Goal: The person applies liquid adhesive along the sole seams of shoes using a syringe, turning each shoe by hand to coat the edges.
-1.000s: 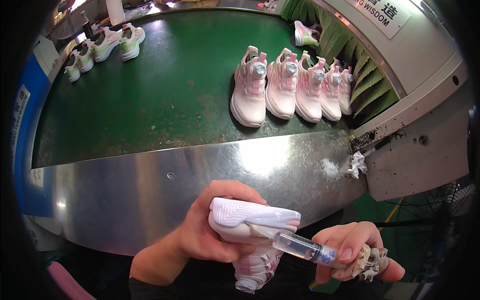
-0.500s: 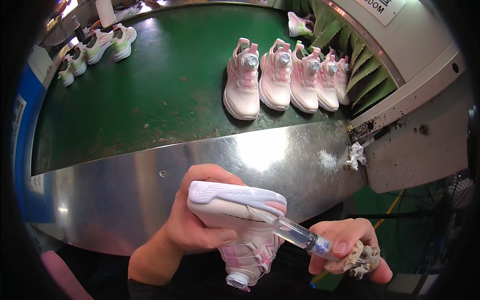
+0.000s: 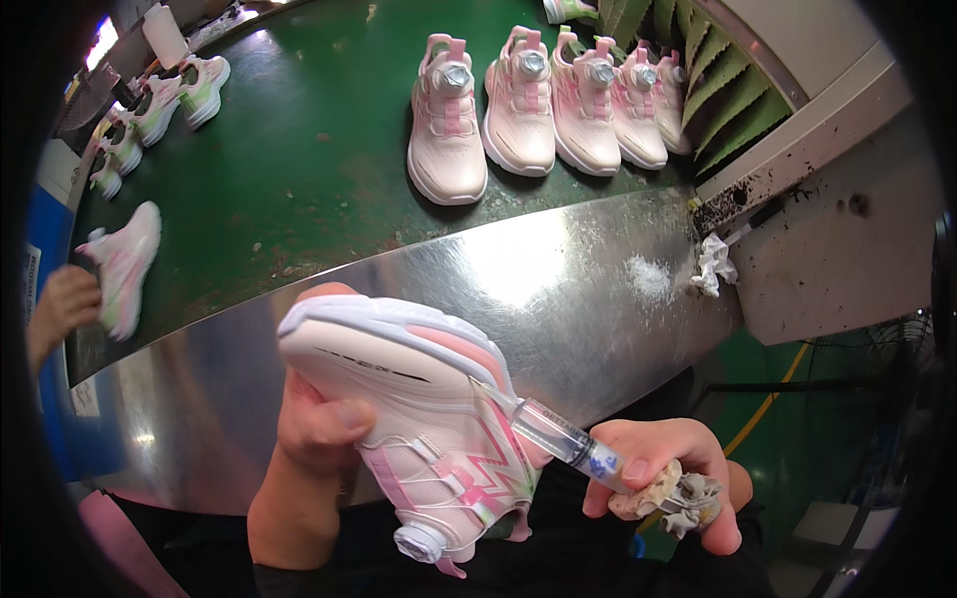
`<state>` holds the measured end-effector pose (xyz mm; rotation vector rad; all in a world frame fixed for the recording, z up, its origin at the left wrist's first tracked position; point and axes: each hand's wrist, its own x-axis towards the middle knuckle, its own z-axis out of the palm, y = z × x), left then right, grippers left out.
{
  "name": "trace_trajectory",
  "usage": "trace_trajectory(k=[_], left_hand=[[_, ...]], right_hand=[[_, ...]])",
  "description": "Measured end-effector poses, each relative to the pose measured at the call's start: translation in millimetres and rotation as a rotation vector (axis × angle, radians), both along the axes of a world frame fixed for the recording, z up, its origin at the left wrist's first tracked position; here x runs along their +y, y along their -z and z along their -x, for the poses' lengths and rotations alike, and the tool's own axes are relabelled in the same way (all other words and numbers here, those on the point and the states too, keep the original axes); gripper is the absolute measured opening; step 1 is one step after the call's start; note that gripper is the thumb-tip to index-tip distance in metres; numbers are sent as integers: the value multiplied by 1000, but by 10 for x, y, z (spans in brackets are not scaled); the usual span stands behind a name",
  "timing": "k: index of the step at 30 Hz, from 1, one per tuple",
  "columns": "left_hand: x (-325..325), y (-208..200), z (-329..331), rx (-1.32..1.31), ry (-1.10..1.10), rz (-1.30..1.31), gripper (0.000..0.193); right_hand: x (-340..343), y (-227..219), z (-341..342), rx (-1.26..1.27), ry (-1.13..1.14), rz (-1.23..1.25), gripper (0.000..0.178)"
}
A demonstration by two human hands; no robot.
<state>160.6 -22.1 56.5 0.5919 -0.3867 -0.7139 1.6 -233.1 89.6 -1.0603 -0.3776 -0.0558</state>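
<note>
My left hand (image 3: 324,419) grips a pink and white sneaker (image 3: 449,414) by its toe end, sole tilted upward and away. The sneaker's round lacing dial (image 3: 421,541) hangs at the lower side. In my right hand (image 3: 658,448) is a clear syringe (image 3: 558,431) holding transparent liquid. Its thin tip touches or nearly touches the seam between upper and sole; I cannot tell which. A crumpled, stained wad of cloth or paper (image 3: 688,503) is bunched in the same hand, under the fingers.
Several matching pink sneakers (image 3: 449,130) line the green belt (image 3: 299,149) beyond a metal ledge (image 3: 389,289). At left, another person's hand (image 3: 70,304) is at a sneaker (image 3: 130,269). More shoes (image 3: 155,110) stand far left. Green flaps (image 3: 738,110) hang at right, above white crumpled tissue (image 3: 714,264).
The sneaker in my left hand has shifted left and turned, showing more of its side. My right hand and syringe moved slightly left. Another person's hand and a sneaker have appeared at left.
</note>
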Motion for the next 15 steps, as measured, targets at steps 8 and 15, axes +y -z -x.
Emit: trace_trajectory(k=[8,15], left_hand=[[10,57,-88,-26,-44,-306,71],[-6,140,-93,145,-122,-218,72]], right_hand=[[-66,211,116,54,-12,-67,80],[-85,207,238,129,15,-24,78]])
